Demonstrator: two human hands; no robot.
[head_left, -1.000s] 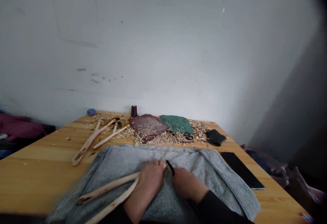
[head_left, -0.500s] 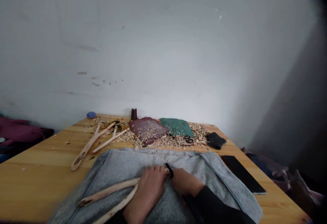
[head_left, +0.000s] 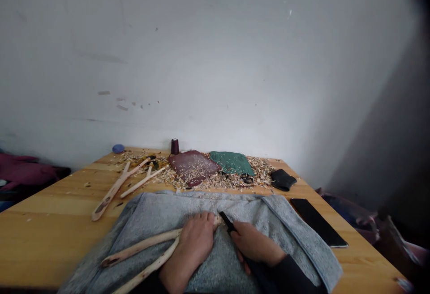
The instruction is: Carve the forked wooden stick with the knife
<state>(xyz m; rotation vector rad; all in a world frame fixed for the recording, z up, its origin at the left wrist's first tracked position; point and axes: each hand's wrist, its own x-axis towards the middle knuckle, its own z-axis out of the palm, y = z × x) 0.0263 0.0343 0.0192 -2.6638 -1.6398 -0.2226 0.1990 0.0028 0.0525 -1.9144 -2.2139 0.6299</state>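
My left hand (head_left: 196,240) is closed round a forked wooden stick (head_left: 141,256) and presses it onto a grey cloth (head_left: 168,213) spread over the wooden table (head_left: 50,222). The stick's two prongs run down to the left. My right hand (head_left: 253,242) is closed on a black-handled knife (head_left: 227,222), whose dark tip points up-left and meets the stick's end just right of my left fingers.
Two more carved forked sticks (head_left: 116,186) lie at the back left beside wood shavings (head_left: 208,180). A maroon sheet (head_left: 191,165), a green sheet (head_left: 231,162), a dark spool (head_left: 174,146), a black pouch (head_left: 283,179) and a phone (head_left: 317,221) lie behind and right.
My right hand has drawn back a little to the right and downward with the knife. My left hand and the stick stay put. The view has shifted slightly.
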